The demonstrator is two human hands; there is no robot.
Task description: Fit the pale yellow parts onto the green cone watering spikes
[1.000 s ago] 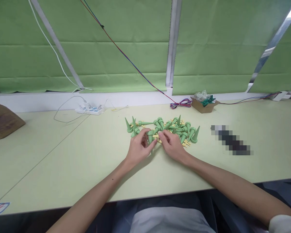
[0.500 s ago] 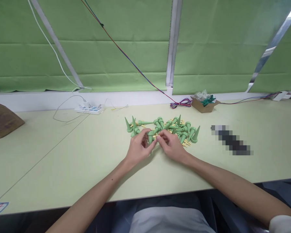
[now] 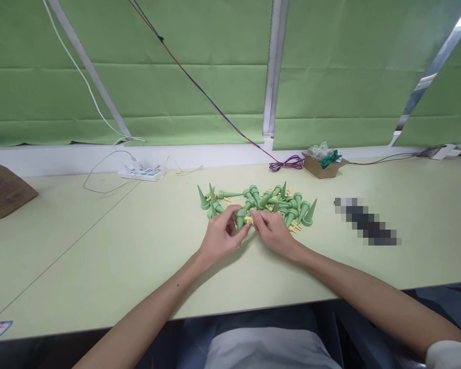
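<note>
The green cone-shaped spike (image 3: pixel 241 220) is held wide end up at the near side of the pile, gripped between the fingers and thumb of the left hand (image 3: pixel 219 237). If it is squeezed off-centre, the smooth cone could be tilted or slipped out. To its right, the small yellow pronged piece (image 3: pixel 248 220) appears to be pinched by the fingertips of the right hand (image 3: pixel 273 233); the contact is partly hidden, and it could be dropped or skewed if pushed at an angle. Neighbouring green spikes (image 3: pixel 267 200) could be knocked by the knuckles, since they are crowded close behind both hands.

At far left, a broad stretch of tabletop (image 3: pixel 100 256) is bounded by the brown bag (image 3: pixel 7 190). The front edge is crossed by both forearms. Sideways room at right is limited by the dark blurred object (image 3: pixel 369 224).
</note>
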